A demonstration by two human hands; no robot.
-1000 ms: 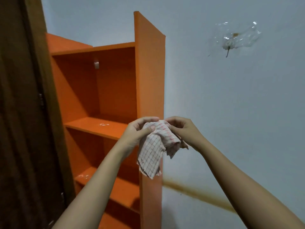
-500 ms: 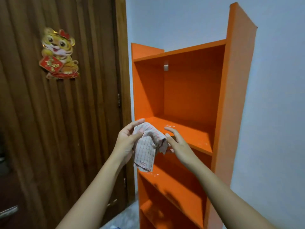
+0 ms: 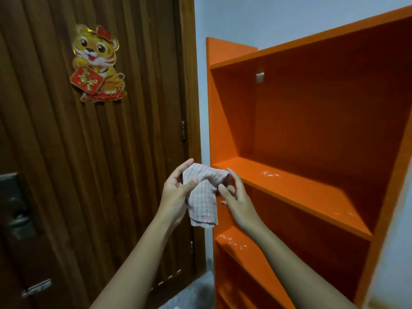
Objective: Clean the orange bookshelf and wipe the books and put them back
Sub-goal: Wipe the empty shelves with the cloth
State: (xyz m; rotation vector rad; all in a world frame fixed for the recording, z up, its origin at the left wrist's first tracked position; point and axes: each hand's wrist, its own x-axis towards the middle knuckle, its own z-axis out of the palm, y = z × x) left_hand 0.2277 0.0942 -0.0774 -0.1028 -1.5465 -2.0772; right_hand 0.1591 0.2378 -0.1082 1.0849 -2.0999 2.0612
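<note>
The cloth (image 3: 201,197) is held between both hands, just left of the bookshelf (image 3: 223,121) front edge. It is gripped by the left hand (image 3: 176,195), thumb and fingers curled round its upper fold, and pinched at its other side by the right hand (image 3: 237,199), with the loose end hanging below both. The task is judged to be partway through. Every compartment seen to the right of the hands holds nothing, so the books appear to be out, and none is in view. Pale specks (image 3: 269,174) are seen on the board (image 3: 307,195) just right of the right hand and on the lower board (image 3: 238,244) beneath that wrist, so wiping is judged unfinished there. Wiping the books and putting them back is left to be done
</note>
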